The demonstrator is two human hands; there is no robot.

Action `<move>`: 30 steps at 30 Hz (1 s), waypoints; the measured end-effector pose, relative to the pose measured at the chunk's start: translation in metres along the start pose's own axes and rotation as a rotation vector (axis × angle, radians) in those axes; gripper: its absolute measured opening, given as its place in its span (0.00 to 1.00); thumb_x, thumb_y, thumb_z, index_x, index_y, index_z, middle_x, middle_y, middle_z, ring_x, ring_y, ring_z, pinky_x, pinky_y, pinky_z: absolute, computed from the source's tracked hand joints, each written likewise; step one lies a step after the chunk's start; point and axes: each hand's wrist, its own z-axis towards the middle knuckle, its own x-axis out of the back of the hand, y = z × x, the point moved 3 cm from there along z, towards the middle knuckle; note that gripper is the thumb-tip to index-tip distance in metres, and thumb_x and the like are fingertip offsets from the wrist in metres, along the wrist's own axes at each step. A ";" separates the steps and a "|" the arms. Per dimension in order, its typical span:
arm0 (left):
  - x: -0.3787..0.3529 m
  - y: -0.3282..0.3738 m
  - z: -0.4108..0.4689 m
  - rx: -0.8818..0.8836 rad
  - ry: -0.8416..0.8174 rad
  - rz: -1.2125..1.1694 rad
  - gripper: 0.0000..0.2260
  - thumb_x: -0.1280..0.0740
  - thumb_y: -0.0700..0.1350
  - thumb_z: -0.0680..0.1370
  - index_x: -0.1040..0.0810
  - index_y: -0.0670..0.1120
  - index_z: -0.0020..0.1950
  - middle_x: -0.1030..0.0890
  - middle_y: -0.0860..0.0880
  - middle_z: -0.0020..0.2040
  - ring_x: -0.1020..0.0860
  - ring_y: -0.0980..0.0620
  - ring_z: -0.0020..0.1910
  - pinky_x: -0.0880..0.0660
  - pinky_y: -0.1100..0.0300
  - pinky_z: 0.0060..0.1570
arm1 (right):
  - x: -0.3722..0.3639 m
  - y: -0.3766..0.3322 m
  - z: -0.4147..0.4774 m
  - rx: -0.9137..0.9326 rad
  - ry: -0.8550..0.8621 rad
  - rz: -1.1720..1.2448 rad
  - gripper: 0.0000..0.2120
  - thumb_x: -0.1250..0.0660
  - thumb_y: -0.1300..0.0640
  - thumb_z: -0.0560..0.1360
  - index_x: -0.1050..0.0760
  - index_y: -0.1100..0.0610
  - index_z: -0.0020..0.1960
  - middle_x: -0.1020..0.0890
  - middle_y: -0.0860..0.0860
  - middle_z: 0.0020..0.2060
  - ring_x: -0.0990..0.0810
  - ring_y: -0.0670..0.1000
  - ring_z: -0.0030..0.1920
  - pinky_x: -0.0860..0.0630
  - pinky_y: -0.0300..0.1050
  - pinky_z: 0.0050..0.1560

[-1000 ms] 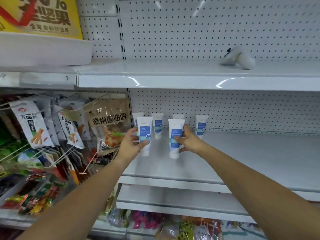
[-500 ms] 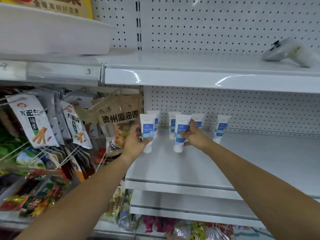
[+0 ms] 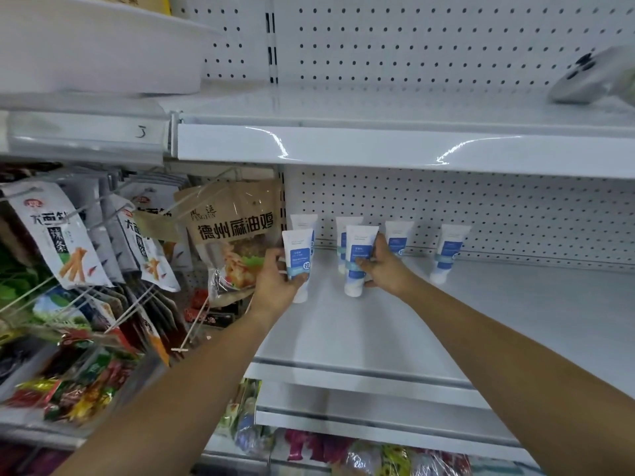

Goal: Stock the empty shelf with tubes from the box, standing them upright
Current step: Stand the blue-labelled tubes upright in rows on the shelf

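Seat flat on the white metal shelf [image 3: 464, 324], in front of the back row of upright tubes [image 3: 399, 236], the caps of the white-and-blue plastic tube [image 3: 297, 257] clasped in the left grip [image 3: 276, 288] and the second tube [image 3: 358, 261] in the right grip [image 3: 386, 271], loosening slowly so neither topples.

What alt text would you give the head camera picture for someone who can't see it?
A person's left hand grips one white-and-blue tube and the right hand another tube, both upright on a white shop shelf. Four more tubes stand behind along the pegboard; snack bags hang to the left.
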 end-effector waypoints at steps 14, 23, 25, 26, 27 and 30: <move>-0.014 -0.015 0.018 0.034 0.033 -0.007 0.25 0.23 0.38 0.71 0.34 0.51 0.58 0.21 0.49 0.53 0.19 0.48 0.51 0.22 0.57 0.51 | 0.002 0.024 0.032 0.006 0.028 -0.073 0.20 0.35 0.65 0.79 0.39 0.52 0.65 0.27 0.55 0.67 0.25 0.59 0.65 0.24 0.68 0.59; -0.015 -0.014 0.023 0.041 0.033 0.008 0.25 0.23 0.39 0.72 0.33 0.52 0.60 0.22 0.51 0.54 0.20 0.52 0.50 0.25 0.68 0.42 | 0.003 0.031 0.045 0.036 0.035 -0.109 0.20 0.34 0.64 0.79 0.39 0.49 0.64 0.26 0.54 0.66 0.24 0.58 0.64 0.25 0.66 0.62; -0.016 -0.015 0.022 0.041 0.031 0.016 0.25 0.23 0.39 0.72 0.33 0.51 0.61 0.22 0.52 0.53 0.20 0.53 0.50 0.25 0.67 0.44 | 0.002 0.034 0.045 0.027 0.021 -0.098 0.21 0.34 0.64 0.79 0.39 0.49 0.64 0.27 0.54 0.67 0.25 0.58 0.65 0.25 0.66 0.61; -0.017 -0.016 0.021 0.044 0.030 0.022 0.25 0.23 0.40 0.72 0.32 0.49 0.63 0.22 0.52 0.54 0.20 0.53 0.50 0.25 0.66 0.44 | 0.002 0.035 0.045 0.026 0.013 -0.095 0.21 0.34 0.63 0.79 0.39 0.49 0.65 0.27 0.53 0.67 0.25 0.57 0.65 0.25 0.66 0.61; -0.017 -0.016 0.020 0.048 0.027 0.033 0.25 0.23 0.40 0.72 0.32 0.48 0.64 0.22 0.52 0.54 0.21 0.53 0.50 0.25 0.65 0.46 | 0.002 0.037 0.044 0.024 0.005 -0.088 0.22 0.34 0.63 0.79 0.39 0.50 0.67 0.27 0.53 0.68 0.25 0.57 0.65 0.24 0.66 0.61; -0.018 -0.019 0.018 0.072 0.011 0.054 0.26 0.24 0.41 0.73 0.32 0.47 0.67 0.23 0.53 0.55 0.22 0.54 0.52 0.25 0.60 0.51 | 0.001 0.039 0.041 0.002 -0.009 -0.030 0.27 0.35 0.65 0.79 0.42 0.52 0.73 0.29 0.53 0.70 0.26 0.57 0.67 0.25 0.67 0.61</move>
